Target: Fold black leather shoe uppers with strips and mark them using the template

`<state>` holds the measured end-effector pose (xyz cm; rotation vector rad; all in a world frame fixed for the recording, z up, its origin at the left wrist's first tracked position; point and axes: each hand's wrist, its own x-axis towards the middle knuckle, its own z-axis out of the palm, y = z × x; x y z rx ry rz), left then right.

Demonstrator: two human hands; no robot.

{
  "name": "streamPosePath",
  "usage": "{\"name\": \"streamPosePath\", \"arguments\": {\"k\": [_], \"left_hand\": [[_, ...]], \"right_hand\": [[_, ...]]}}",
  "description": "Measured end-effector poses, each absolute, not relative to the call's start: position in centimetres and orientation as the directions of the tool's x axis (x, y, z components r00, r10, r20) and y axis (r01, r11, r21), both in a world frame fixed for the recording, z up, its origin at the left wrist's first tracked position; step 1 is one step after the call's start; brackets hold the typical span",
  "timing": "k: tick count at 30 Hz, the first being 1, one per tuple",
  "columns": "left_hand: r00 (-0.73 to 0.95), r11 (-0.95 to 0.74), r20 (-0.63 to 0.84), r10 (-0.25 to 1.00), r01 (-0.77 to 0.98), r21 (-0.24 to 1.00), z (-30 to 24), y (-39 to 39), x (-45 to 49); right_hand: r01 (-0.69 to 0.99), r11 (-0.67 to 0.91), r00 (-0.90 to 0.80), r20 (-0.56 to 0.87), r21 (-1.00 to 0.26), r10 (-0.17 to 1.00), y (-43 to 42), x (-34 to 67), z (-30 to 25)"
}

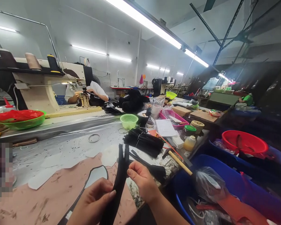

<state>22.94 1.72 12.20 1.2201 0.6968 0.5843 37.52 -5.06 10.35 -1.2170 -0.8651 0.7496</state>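
Worktable (79, 137): largest item, spotted white top, runs near to far. Sewing machine (46, 97) far left, co-worker at it. Blue tub (196, 162) near right, off the table edge, plastic bags in it. Pinkish sheet (35, 200) flat on the table, near left; dark-edged pale panel (97, 175) lies over it.

Tied black bundle (144, 142) mid-table, just beyond the hands. Workpiece is the black strip (119, 184): held up between the hands, over the near part of the table, lower end running toward the near edge, top forked into two ends. One split piece or two strips together: can't tell.

Left hand (96, 197): grasping the strip, thumb on its face. Right hand (141, 179): thumb and forefinger pinching its right edge, below the fork tips.

Hammer (179, 162) right, lying loose. Wire ring (94, 137) farther left.

My read on the step: parting or lining up the two ends. Next move calls for a firm left grip as anchor and a light right pinch on one layer only; risk is snagging both.
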Motion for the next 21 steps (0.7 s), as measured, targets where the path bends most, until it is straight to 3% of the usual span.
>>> {"name": "streamPosePath", "arguments": {"k": [4, 7, 12, 17, 21], "left_hand": [[0.670, 0.038, -0.021, 0.742, -0.011, 0.999, 13.1, 1.7, 22.6], [0.646, -0.066, -0.014, 0.763, 0.099, 0.993, 13.5, 2.6, 21.9], [0.526, -0.292, 0.159, 0.836, 0.179, 0.940, 14.8, 1.9, 22.1], [0.596, -0.282, 0.115, 0.795, 0.195, 0.939, 15.3, 0.7, 23.7], [0.645, -0.164, 0.051, 0.762, 0.117, 0.979, 15.0, 1.4, 23.6]], "right_hand": [[-0.065, 0.204, 0.500, 0.145, -0.977, 0.854, -5.3, 37.3, 10.2], [-0.049, 0.247, 0.584, 0.173, -0.968, 0.793, -5.7, 37.7, 10.3], [0.225, 0.129, 0.587, 0.240, -0.966, 0.774, -6.7, 37.1, 11.7], [0.442, 0.144, 0.500, 0.376, -0.886, 0.780, -7.2, 35.1, 12.5], [0.642, 0.230, 0.354, 0.549, -0.731, 0.757, -7.4, 34.8, 12.4]]}}
